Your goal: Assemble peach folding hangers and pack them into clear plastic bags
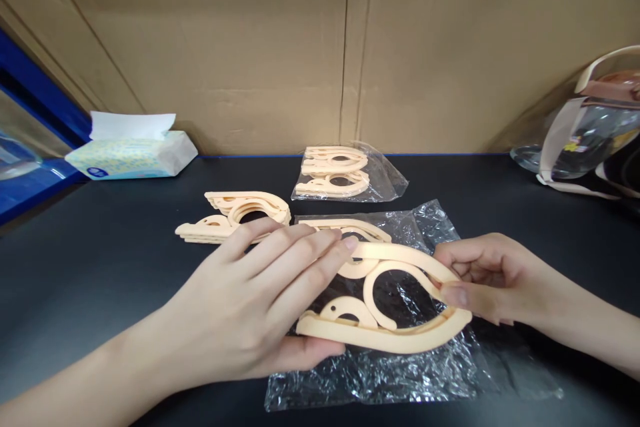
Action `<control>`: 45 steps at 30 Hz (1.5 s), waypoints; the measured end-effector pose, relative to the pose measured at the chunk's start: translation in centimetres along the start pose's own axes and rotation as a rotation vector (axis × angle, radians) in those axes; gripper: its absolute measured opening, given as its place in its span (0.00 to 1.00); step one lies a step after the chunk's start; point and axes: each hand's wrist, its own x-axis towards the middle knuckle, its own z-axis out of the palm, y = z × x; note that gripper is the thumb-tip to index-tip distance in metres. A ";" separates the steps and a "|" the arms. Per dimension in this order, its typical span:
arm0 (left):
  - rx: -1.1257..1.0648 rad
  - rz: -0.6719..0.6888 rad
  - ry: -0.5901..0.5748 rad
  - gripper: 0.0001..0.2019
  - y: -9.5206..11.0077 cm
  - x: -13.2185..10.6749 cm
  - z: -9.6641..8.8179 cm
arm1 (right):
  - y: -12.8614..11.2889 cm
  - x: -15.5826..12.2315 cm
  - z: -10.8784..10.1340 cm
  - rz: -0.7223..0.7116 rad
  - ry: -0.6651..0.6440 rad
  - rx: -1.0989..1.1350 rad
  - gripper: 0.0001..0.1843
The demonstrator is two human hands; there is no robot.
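A beige plastic folding clothes hanger (400,345), folded up, is held tilted above a clear plastic bag (360,387). My right hand (493,283) pinches its rounded right end between thumb and fingers. Spanning its left side is my left hand (265,293), with the fingers at the upper arm and the thumb by the lower edge. Behind the held hanger, another folded hanger (345,223) lies on the bag, partly covered. A stack of folded hangers (200,232) sits beyond my left fingers, which hide part of it.
Further back lies a clear bag with folded hangers (335,173) in it. A tissue pack (133,155) stands at the back left of the black table (100,247). At the right edge is a clear bottle with a strap (565,137). A cardboard wall (250,47) closes off the back.
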 end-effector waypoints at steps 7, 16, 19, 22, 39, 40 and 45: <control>-0.141 -0.057 -0.051 0.30 -0.3 0.0 -0.3 | 0.1 0.0 -0.1 -0.005 -0.015 -0.014 0.21; -0.174 -0.045 -0.019 0.28 -0.2 0.1 -0.4 | 0.3 0.1 0.2 -0.044 -0.010 -0.033 0.26; -0.229 -0.071 -0.016 0.27 -0.1 0.1 -0.4 | 0.4 0.2 0.2 -0.051 -0.020 -0.031 0.27; -0.318 -0.140 -0.044 0.27 0.0 -0.1 -0.5 | 0.5 0.2 0.1 -0.032 -0.041 -0.040 0.26; -0.480 -0.218 -0.166 0.27 0.4 0.0 -0.8 | 1.2 0.5 -0.1 -0.106 -0.087 -0.075 0.20; -0.494 -0.221 -0.168 0.27 0.4 0.0 -0.8 | 1.3 0.5 -0.1 -0.119 -0.094 -0.078 0.20; -0.503 -0.225 -0.168 0.27 0.3 0.0 -0.9 | 1.6 0.5 -0.1 -0.153 -0.111 -0.097 0.19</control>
